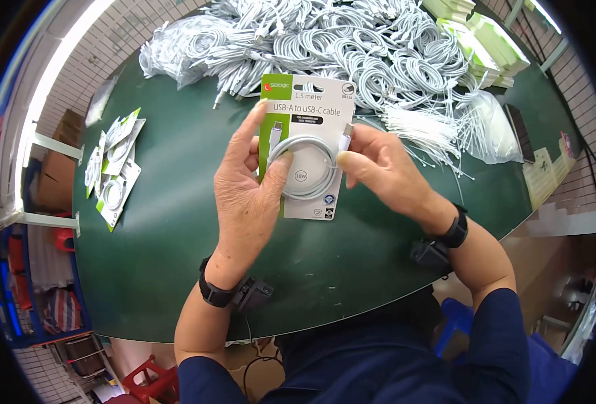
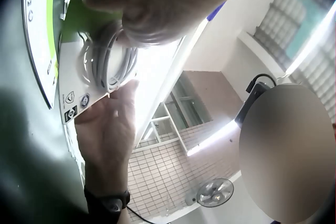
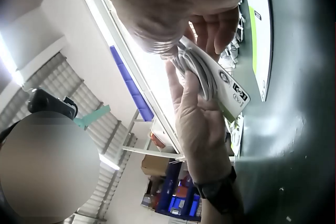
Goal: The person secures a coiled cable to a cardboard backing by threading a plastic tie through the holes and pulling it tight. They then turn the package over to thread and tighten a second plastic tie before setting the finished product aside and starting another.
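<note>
A green-and-white backing card [image 1: 318, 106] printed "USB-A to USB-C cable" stands upright in front of me over the table. On its face lies a coiled white charging cable [image 1: 304, 196]. My left hand [image 1: 244, 195] grips the card's left edge, its thumb pressing on the coil and its fingers partly hidden behind the card. At the right edge my right hand [image 1: 389, 172] pinches the cable by its plug [image 1: 345, 138], thumb in front. The left wrist view shows the coil [image 2: 113, 61] against the card, and the right wrist view has the left thumb across it.
A big heap of coiled white cables [image 1: 352, 47] covers the table's far side. White cable ties [image 1: 422, 131], a clear plastic bag [image 1: 493, 131] and a dark phone [image 1: 518, 131] lie at right. Green-white card stacks [image 1: 500, 44] stand back right. Several carded cables [image 1: 114, 194] lie at left.
</note>
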Available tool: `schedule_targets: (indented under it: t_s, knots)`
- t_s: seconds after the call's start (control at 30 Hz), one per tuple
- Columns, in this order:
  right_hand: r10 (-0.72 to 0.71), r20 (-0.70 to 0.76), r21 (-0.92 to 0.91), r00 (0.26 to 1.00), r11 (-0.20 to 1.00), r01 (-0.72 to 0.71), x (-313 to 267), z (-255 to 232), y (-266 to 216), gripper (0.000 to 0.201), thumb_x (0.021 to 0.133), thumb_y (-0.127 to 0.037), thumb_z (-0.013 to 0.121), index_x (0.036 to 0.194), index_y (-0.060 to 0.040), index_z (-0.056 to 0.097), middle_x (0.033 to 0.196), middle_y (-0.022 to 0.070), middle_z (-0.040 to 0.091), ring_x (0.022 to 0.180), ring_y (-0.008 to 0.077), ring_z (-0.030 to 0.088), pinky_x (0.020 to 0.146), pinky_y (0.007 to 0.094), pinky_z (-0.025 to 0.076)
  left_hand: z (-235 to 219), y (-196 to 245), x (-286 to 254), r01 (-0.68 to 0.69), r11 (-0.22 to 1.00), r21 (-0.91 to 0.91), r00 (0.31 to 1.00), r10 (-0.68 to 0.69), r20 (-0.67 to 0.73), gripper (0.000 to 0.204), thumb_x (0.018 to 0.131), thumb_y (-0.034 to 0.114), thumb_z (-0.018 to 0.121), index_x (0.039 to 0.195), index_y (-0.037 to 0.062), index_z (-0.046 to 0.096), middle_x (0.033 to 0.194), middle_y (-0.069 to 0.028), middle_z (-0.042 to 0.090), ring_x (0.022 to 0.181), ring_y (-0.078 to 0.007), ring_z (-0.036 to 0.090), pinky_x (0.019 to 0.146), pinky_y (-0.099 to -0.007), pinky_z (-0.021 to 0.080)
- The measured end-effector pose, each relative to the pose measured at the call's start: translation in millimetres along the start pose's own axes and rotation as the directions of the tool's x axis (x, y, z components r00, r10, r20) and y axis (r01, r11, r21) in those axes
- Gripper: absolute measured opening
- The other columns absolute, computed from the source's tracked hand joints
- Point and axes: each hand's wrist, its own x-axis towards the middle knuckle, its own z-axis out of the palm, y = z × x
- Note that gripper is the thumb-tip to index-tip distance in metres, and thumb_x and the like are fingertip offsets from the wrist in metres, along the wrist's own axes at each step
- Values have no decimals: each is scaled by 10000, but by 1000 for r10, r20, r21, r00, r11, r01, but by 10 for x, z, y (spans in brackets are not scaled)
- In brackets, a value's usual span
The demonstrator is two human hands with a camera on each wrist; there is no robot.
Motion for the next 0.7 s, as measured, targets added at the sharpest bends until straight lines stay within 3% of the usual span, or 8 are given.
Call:
schedule_targets:
  t_s: [0.07, 0.13, 0.23, 0.33, 0.43, 0.53, 0.6, 0.7]
  knots:
    - [73, -54, -42, 996, 996, -75, -12, 34, -57, 323, 1050, -235, 666, 1252, 14, 702, 1012, 33, 732, 847, 49, 639, 708, 233, 538, 14, -51, -29, -59, 995, 78, 998, 57, 26, 526, 972, -48, 649, 1484, 41, 563, 1111, -74, 647, 1037, -148, 659, 907, -298, 543]
    - [88, -53, -52, 995, 994, -91, 4, 10, -50, 304, 1040, -253, 688, 1179, 11, 748, 967, 24, 739, 818, 44, 635, 702, 230, 533, -87, -54, -39, -141, 946, 294, 988, 113, 109, 440, 977, -32, 663, 1405, 69, 663, 1100, -66, 643, 1008, -154, 643, 892, -303, 531]
    - [122, -22, -80, 992, 989, -123, -7, 2, -97, 296, 1022, -258, 719, 1108, 19, 777, 930, 26, 742, 779, 56, 636, 697, 229, 536, 13, -83, -80, -125, 974, 190, 992, 118, 48, 370, 963, -3, 702, 1319, 94, 732, 1064, -72, 640, 952, -176, 625, 856, -306, 515]
    - [75, 12, 91, 997, 993, -76, -12, 17, 7, 274, 994, -230, 748, 1116, 14, 776, 931, 39, 744, 770, 68, 636, 680, 228, 527, 29, -60, -99, -155, 971, 182, 987, 145, 69, 366, 958, 17, 721, 1319, 83, 728, 1065, -75, 647, 956, -182, 634, 857, -298, 514]
    - [125, 130, 90, 984, 986, -137, 17, -131, 5, 259, 969, -216, 766, 1109, 2, 779, 932, 34, 741, 759, 74, 627, 658, 229, 515, 77, -29, -103, -148, 976, 161, 988, 139, 66, 312, 960, 31, 726, 1270, 66, 739, 1052, -76, 653, 954, -183, 636, 854, -301, 518]
    - [183, 85, 120, 979, 974, -193, 31, -77, -19, 261, 954, -221, 775, 1111, -13, 778, 932, 29, 737, 752, 68, 617, 641, 229, 505, 60, -46, -74, -141, 969, 201, 990, 131, 59, 247, 969, 49, 728, 1215, 50, 743, 1053, -78, 661, 953, -180, 645, 850, -308, 528]
    - [117, 34, 16, 993, 993, -118, 38, -41, -58, 330, 984, -257, 750, 1193, -2, 737, 948, 28, 736, 764, 65, 639, 636, 231, 514, 64, -46, -78, -107, 976, 187, 994, 99, 51, 214, 996, 27, 696, 1207, 26, 737, 1087, -46, 684, 1000, -139, 647, 881, -277, 523]
    - [99, 14, 17, 995, 995, -99, 20, 7, -87, 380, 1015, -299, 717, 1243, 5, 707, 969, 30, 737, 769, 66, 652, 638, 232, 524, 52, -75, -44, -115, 974, 197, 993, 109, 42, 198, 1015, 21, 677, 1205, 17, 733, 1109, -28, 704, 1024, -116, 651, 900, -266, 525]
